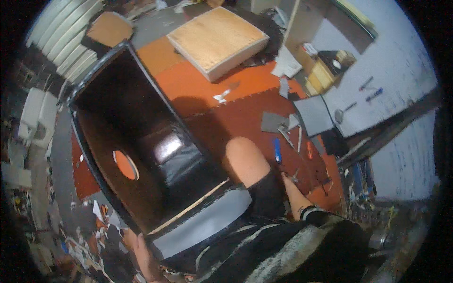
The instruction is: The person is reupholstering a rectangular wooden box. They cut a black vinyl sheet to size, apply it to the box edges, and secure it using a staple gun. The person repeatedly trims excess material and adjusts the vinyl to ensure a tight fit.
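A long open box (pixel 181 141) wrapped in shiny black covering lies tilted in front of me, its dark hollow facing up. A round hole (pixel 126 165) in its inner wall shows orange mat through it. A grey panel (pixel 203 224) covers the near end, beside a strip of bare wood. My left hand (pixel 144 257) holds the box's near left corner, with some fingers hidden. Beyond my bent knee, my right hand (pixel 291 186) reaches low to the mat near small dark tools; its fingers are too blurred to read. A blue-handled tool (pixel 277 150) lies just past it.
Orange and brown mats (pixel 203 118) cover the floor. A thick wooden-topped block (pixel 217 42) lies at the far side. A red-handled tool (pixel 309 150), metal tools and a grey sheet (pixel 314 115) are to the right, beside a white panel (pixel 391 104). Scraps (pixel 101 217) litter the lower left.
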`<state>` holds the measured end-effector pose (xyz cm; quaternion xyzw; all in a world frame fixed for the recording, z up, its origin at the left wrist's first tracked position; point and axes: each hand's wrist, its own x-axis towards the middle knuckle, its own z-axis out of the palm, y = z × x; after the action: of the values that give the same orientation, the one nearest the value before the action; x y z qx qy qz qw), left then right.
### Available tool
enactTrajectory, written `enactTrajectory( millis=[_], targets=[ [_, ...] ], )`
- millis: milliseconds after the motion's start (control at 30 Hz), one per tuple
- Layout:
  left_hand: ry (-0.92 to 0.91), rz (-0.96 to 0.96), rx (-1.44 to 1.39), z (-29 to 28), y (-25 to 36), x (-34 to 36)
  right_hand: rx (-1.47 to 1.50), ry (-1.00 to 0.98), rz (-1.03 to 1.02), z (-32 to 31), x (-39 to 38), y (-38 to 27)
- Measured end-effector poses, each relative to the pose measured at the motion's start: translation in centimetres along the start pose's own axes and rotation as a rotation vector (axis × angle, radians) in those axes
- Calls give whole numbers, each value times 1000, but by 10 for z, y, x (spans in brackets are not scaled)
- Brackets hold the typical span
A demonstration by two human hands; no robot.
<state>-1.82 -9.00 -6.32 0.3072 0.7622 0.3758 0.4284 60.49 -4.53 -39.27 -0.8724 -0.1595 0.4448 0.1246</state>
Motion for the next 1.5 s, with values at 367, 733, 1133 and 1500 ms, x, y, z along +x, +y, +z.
enactTrajectory(
  millis=[367, 733, 1133, 1500],
  targets=[
    [159, 250, 124, 16, -4, -16, -243, 197, -146, 23, 30, 3],
    [-40, 19, -655, 9, -17, -22, 690, -324, 248, -35, 84, -8],
    [-102, -69, -475, 11, 12, -9, -628, -756, -1439, -85, -360, -393],
    [-250, -166, -563, -16, 5, -11, -1654, -1106, -1339, 100, -459, -425]
  ],
)
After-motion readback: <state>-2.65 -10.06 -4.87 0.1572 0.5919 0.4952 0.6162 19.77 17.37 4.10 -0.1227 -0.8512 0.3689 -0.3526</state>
